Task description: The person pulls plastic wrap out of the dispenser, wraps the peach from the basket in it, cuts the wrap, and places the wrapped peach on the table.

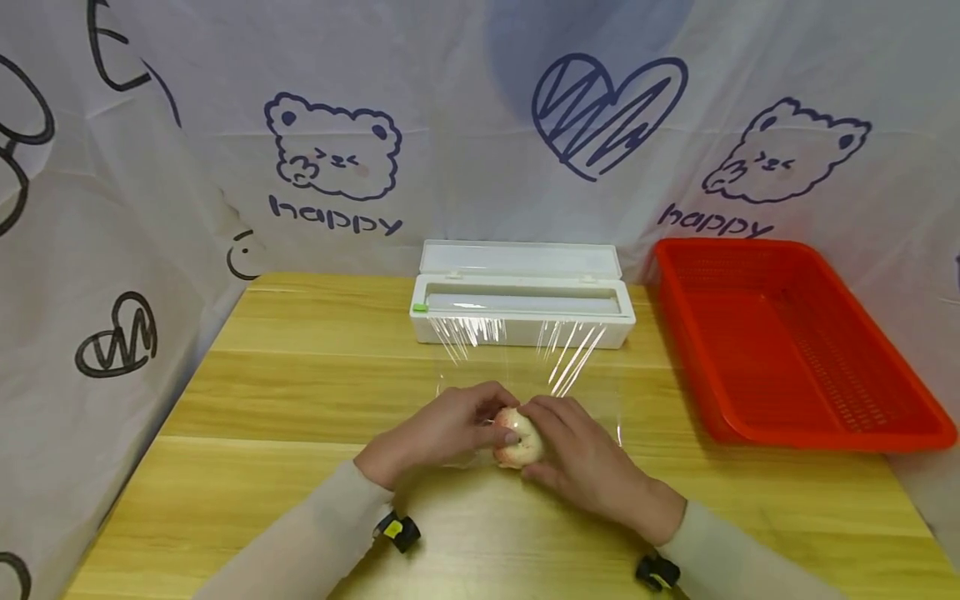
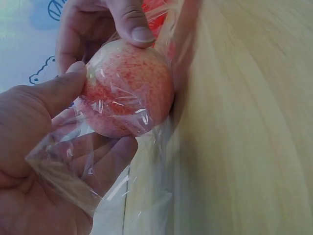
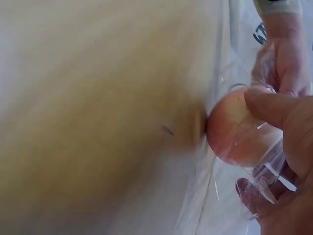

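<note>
A pale yellow peach with red speckles is held between both hands just above the near part of the table. My left hand grips its left side, the thumb on the fruit and fingers curled beneath. My right hand holds the opposite side with thumb and fingers. Clear cling film wraps part of the peach, crumpled over the left fingers. The film runs in a stretched sheet to a white dispenser box, whose lid is raised. In the right wrist view, film also covers the peach.
A red plastic basket stands at the table's right side. The wooden table meets a printed white cloth behind the dispenser. More cloth hangs along the left side.
</note>
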Motion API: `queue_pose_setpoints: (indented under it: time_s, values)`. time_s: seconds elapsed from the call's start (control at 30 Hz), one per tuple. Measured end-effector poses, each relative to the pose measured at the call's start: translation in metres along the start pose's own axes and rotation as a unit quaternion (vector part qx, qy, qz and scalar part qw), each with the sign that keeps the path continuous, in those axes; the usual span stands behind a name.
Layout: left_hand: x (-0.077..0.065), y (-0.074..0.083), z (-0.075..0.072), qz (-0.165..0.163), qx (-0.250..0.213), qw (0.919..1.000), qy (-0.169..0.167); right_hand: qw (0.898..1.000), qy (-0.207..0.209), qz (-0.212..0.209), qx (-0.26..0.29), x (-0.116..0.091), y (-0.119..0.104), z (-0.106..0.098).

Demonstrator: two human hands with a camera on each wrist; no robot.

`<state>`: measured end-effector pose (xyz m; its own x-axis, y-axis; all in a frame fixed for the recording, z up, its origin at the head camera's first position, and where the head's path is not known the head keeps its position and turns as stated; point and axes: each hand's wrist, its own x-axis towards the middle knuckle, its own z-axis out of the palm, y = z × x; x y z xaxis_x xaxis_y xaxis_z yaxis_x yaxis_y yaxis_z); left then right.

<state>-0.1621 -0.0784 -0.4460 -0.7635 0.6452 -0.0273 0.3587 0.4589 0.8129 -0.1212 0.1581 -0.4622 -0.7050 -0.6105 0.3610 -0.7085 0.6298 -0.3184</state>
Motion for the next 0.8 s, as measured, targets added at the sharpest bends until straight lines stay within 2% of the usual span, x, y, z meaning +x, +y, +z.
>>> queue_pose_setpoints:
  time_s: [0.1, 0.3, 0.5, 0.63, 0.73, 0.8]
  values:
    - [-0.003, -0.002, -0.003, 0.005, 0.010, 0.9999, -0.002, 0.999, -0.012, 0.024, 0.030, 0.005, 0.003, -0.002]
    - [-0.013, -0.013, -0.021, 0.001, 0.083, 0.9962, -0.028, 0.995, -0.039, 0.060, 0.070, 0.012, 0.009, -0.008]
    - [-0.020, -0.025, -0.053, -0.040, 0.073, 0.9940, -0.071, 0.990, -0.088, 0.078, 0.081, 0.022, 0.016, -0.013]
    - [-0.021, -0.034, -0.069, -0.066, 0.073, 0.9908, -0.094, 0.985, -0.106, 0.075, 0.111, 0.031, 0.023, -0.014]
    - [-0.026, -0.037, -0.079, -0.096, 0.100, 0.9858, -0.094, 0.978, -0.118, 0.084, 0.149, 0.035, 0.028, -0.015]
    - [-0.031, -0.034, -0.085, -0.120, 0.142, 0.9803, -0.067, 0.972, -0.126, 0.097, 0.174, 0.036, 0.030, -0.016]
